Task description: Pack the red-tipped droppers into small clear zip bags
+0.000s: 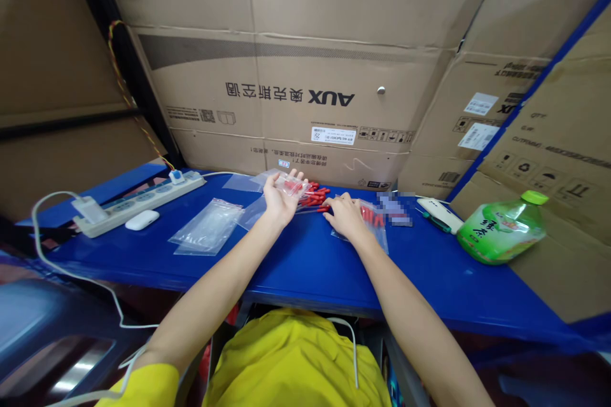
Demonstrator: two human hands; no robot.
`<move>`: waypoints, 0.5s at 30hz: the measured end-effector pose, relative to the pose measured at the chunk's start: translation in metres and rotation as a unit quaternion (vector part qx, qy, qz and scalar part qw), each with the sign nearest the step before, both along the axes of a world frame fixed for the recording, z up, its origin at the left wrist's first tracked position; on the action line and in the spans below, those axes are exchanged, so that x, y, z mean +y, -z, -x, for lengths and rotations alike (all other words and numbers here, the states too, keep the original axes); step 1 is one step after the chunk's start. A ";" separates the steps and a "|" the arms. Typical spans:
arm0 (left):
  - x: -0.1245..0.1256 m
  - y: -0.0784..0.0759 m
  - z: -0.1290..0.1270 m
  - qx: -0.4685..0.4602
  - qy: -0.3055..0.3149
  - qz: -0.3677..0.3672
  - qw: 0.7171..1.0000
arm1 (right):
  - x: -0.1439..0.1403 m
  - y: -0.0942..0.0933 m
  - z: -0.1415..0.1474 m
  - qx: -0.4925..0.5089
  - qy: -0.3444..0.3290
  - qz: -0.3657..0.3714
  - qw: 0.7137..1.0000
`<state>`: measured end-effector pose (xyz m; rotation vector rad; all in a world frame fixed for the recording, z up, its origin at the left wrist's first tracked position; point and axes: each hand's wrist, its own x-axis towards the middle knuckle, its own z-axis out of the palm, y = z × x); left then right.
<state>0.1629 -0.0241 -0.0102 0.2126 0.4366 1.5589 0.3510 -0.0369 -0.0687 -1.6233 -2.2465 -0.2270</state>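
Observation:
My left hand (280,200) is turned palm up with curled fingers, holding a clear plastic bag (294,187) against the palm. Just right of it lies a pile of thin red-tipped pieces (312,194); their exact kind is too small to tell. My right hand (345,215) is palm down, its fingers bent and closed at a red-tipped piece by the pile. Beneath and beside that hand is another clear bag (384,240) with red pieces (372,213) in it. Flat clear bags (207,229) lie left of my left hand.
On the blue table (296,270), a power strip (143,202) and a white case (142,220) are at left. A white device with green parts (440,215) and a green bottle (501,229) are at right. Cardboard (286,63) walls the back. A white cable (71,273) hangs at left.

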 end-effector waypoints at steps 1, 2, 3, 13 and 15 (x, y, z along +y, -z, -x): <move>0.000 0.000 0.000 -0.002 0.000 -0.001 1.000 | 0.001 0.001 0.003 -0.004 0.001 -0.003 1.000; 0.000 -0.001 0.000 -0.004 0.000 -0.003 1.000 | 0.002 0.001 0.005 -0.005 0.002 -0.006 1.000; -0.001 -0.001 0.001 -0.005 0.000 -0.006 1.000 | 0.002 0.002 0.006 -0.006 0.002 -0.008 1.000; 0.005 -0.006 0.014 -0.032 -0.041 -0.022 0.998 | 0.002 -0.015 -0.010 0.115 -0.059 -0.048 0.990; 0.008 -0.007 0.020 -0.041 -0.066 -0.020 0.997 | 0.000 -0.025 -0.013 0.196 -0.079 -0.086 0.974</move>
